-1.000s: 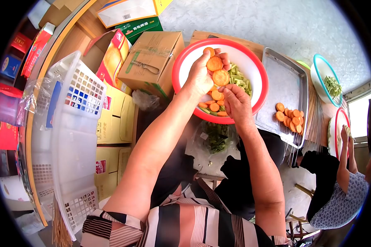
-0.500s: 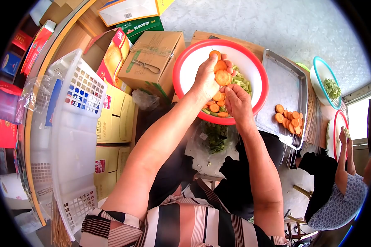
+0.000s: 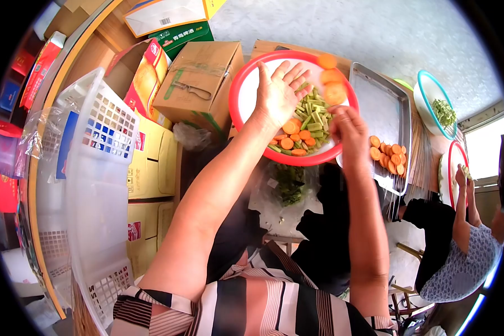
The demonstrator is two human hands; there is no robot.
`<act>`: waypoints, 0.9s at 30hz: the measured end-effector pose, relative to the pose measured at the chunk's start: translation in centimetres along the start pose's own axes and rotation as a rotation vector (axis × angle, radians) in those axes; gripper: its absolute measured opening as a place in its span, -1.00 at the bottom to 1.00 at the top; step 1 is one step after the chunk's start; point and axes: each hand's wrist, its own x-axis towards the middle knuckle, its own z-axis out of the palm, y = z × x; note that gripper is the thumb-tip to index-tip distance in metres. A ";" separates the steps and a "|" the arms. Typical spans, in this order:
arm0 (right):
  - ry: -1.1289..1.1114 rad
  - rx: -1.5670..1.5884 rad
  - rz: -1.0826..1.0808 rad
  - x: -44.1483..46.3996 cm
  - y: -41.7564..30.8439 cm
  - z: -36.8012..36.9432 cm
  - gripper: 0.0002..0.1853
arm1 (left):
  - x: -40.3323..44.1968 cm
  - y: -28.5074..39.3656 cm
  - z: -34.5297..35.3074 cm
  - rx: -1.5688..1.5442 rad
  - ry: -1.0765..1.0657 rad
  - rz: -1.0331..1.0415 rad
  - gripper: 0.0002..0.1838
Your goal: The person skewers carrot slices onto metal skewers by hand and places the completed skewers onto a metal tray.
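My left hand (image 3: pixel 280 94) is open, palm up and fingers spread, over the red-rimmed white basin (image 3: pixel 245 95). Pinched in my right hand (image 3: pixel 347 126), at the basin's right side, is a carrot skewer (image 3: pixel 335 92). Its round orange slices stand in a row above my fingers, smeared by motion; the stick itself is hardly visible. Inside the basin, cut green stalk pieces (image 3: pixel 316 119) lie beside loose carrot slices (image 3: pixel 287 143). To the right, more carrot slices (image 3: pixel 395 159) sit in rows at the near end of a metal tray (image 3: pixel 375 92), with thin sticks projecting from them.
Bundled thin sticks (image 3: pixel 421 148) lie along the tray's right edge. Cardboard boxes (image 3: pixel 199 84) and a white plastic basket (image 3: pixel 98 185) stand on the left. A blue-rimmed basin (image 3: pixel 431 106) holds chopped greens. At far right, another person (image 3: pixel 459 263) works over a red-rimmed basin (image 3: pixel 451 173).
My left hand has let go of the carrot slices and opened. My right hand has carried the carrot skewer to the right, away from the left palm.
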 end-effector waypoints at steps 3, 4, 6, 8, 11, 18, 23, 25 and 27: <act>0.099 -0.068 -0.104 -0.3 -3.4 -4.0 -0.78 | 0.4 0.3 -0.7 0.023 -0.060 -0.004 -0.18; 0.149 -0.142 -0.101 -0.6 -4.6 -5.2 -0.78 | 0.5 0.4 -0.6 0.015 -0.022 -0.013 -0.26; 0.230 -0.264 -0.084 -1.4 -5.5 -8.4 -0.78 | 0.8 0.1 -1.5 0.058 -0.022 0.010 -0.47; 0.278 -0.350 -0.075 -1.8 -3.9 -12.7 -0.78 | 1.0 0.4 -2.5 0.068 -0.042 -0.023 -0.64; 0.326 -0.457 0.128 -2.8 -0.2 -17.8 -0.76 | -0.3 0.7 -1.2 0.128 -0.031 -0.002 -0.69; 0.442 -0.466 0.393 -3.1 7.7 -21.3 -0.81 | -0.7 0.6 -0.9 0.158 -0.049 -0.020 -0.70; 0.470 -0.446 0.511 -1.0 10.3 -22.0 -0.84 | -0.2 0.5 -1.3 0.195 -0.084 -0.016 -0.65; 0.461 -0.476 0.560 -0.8 10.8 -22.0 -0.84 | -0.4 0.5 -1.0 0.142 -0.101 -0.032 -0.63; 0.460 -0.529 0.572 -0.9 11.4 -22.7 -0.87 | -0.6 0.3 -0.6 0.155 -0.054 -0.034 -0.67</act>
